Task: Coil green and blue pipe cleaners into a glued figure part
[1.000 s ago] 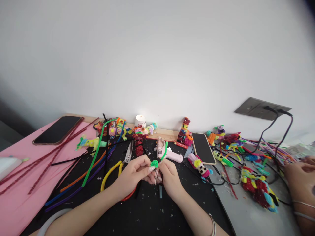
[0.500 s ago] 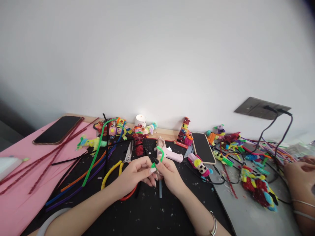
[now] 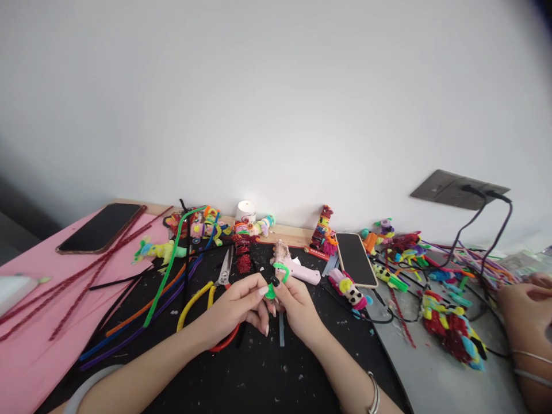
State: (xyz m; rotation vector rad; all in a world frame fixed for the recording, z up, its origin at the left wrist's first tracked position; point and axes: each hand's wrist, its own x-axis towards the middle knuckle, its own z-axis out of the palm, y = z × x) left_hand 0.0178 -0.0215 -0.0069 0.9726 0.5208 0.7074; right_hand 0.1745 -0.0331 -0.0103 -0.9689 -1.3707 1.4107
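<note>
From the head view, the left hand (image 3: 235, 302) and the right hand (image 3: 297, 305) meet over the black mat (image 3: 259, 374) on the counter (image 3: 34, 345), and both pinch one small green pipe cleaner (image 3: 276, 282) between their fingertips, so both hands are closed on it. The green pipe cleaner is bent into a little curl and a black bit sits in the middle of it. It is held just above the mat, right in front of the pink glue gun (image 3: 297, 270), which lies flat. Just to the left of the left hand lie the scissors (image 3: 224, 270) and the yellow pliers (image 3: 198, 299). Long pipe cleaners (image 3: 164, 287) in green, orange, blue and purple lie in a bunch further left. A dark phone (image 3: 101, 228) lies on the pink sheet (image 3: 26, 368) and a second phone (image 3: 356, 260) lies to the right of the glue gun. Small fuzzy toys (image 3: 207, 224) stand in a row by the wall. A white cup (image 3: 246, 211) stands there too, but what is in it cannot be seen. At the far right edge is another person's hand (image 3: 524, 310), well apart
</note>
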